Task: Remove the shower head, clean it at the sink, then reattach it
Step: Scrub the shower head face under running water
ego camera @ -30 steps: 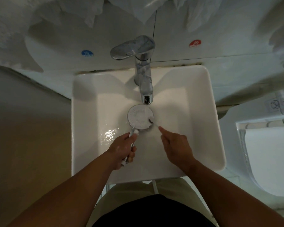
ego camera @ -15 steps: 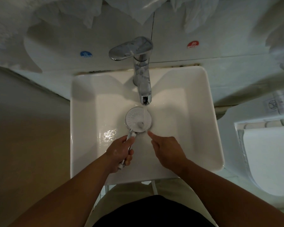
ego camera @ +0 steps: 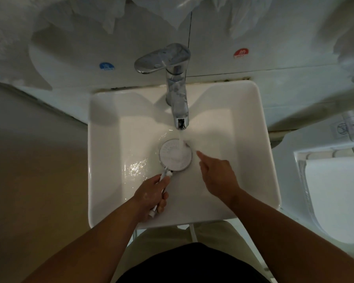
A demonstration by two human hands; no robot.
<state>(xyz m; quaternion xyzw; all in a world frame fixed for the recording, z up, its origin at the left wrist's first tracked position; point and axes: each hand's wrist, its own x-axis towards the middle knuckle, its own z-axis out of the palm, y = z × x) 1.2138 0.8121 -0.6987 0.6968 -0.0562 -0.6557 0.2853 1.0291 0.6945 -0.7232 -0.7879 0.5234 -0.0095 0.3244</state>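
A round white shower head (ego camera: 175,155) with a chrome rim lies face up in the white sink (ego camera: 251,160), under the chrome tap (ego camera: 177,99). A stream of water falls from the spout onto the upper right of its face. My left hand (ego camera: 151,194) is wrapped around the shower head's handle, near the front of the basin. My right hand (ego camera: 218,176) hovers just right of the head with its index finger stretched toward the rim and the other fingers curled. It holds nothing.
Blue and red hot/cold stickers sit on the tiled wall behind the tap. A white toilet (ego camera: 335,190) stands close on the right. White plastic bags hang along the top of the view. A brownish floor lies to the left of the sink.
My right index finger slid to the head's lower edge, then drew back to its right side. My left hand keeps its hold on the handle. A water stream now shows clearly.
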